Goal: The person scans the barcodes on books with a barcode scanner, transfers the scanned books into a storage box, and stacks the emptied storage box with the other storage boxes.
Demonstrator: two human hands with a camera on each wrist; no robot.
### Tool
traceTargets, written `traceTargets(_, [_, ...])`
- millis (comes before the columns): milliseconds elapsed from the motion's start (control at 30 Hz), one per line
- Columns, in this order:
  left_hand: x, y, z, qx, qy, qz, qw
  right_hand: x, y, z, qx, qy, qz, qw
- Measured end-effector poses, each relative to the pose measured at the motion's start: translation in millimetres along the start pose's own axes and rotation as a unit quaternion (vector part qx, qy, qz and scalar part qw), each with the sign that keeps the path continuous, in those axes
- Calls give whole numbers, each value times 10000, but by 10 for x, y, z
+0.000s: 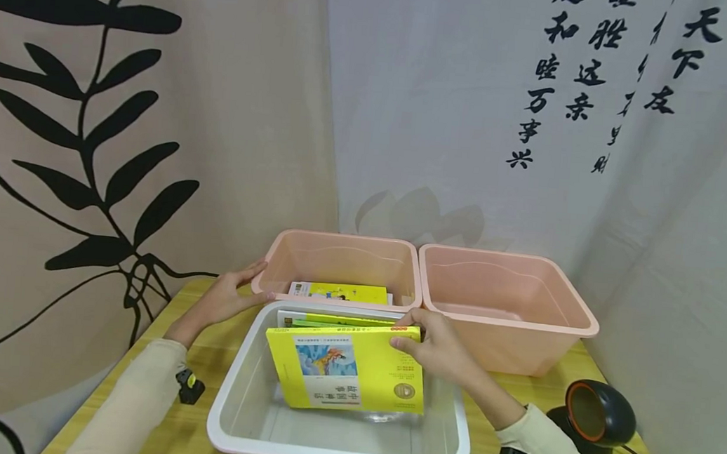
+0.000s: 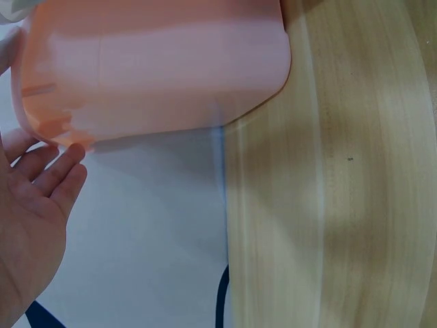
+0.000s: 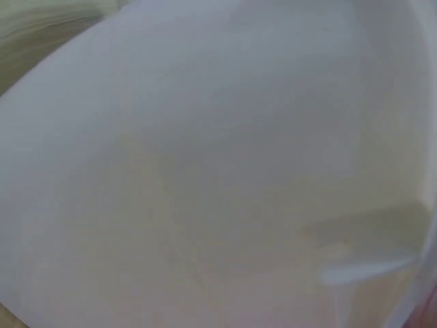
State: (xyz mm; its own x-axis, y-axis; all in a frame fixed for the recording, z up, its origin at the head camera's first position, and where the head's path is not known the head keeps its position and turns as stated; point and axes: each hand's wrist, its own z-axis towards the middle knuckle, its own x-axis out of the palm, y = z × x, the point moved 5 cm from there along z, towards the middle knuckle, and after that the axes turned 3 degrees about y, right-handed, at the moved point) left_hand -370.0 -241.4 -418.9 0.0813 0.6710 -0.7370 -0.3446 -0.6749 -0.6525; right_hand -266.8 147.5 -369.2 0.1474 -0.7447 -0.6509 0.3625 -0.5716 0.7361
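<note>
In the head view my right hand (image 1: pixel 434 341) pinches the upper right corner of a yellow book (image 1: pixel 384 380), thumb over the front cover. The book leans tilted within a white plastic bin (image 1: pixel 230 415), its cover facing me. Behind it another book (image 1: pixel 332 319) shows only its top edge. My left hand (image 1: pixel 228 305) grips the near left corner of a pink bin (image 1: pixel 340 241), thumb toward the front. The left wrist view shows the fingers (image 2: pixel 58 171) at the pink rim from outside. A yellow book (image 1: pixel 352 293) lies in that bin. The right wrist view shows mostly pale bin wall (image 3: pixel 225 171).
A second pink bin (image 1: pixel 503 346) stands at the right, beside the first. A round black device (image 1: pixel 604 412) with an orange ring and a cable sits on the wooden table (image 1: pixel 520 383). Printed curtains (image 1: pixel 446 134) hang close behind the bins.
</note>
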Motion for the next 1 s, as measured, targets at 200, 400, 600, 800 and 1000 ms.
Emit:
traceTargets(200, [-5,3,4,31,-30,28,10000,-95,63,-4,-169,-160,287,9993])
traceTargets(400, [1,7,4,25,-44,111,9999,-173,127,-24,-117,-135,910,9957])
traceTargets(600, [2,-2,-1,35,-77,106,9999,-280,198,-36,-160,-260,1148,9929])
traceTargets(800, [4,-8,-8,6,-55,98,9999,-368,254,-38,-254,-214,1428,9892])
traceTargets(1000, [5,-5,-9,64,-39,87,9999,-487,325,-57,-438,-325,1498,9872])
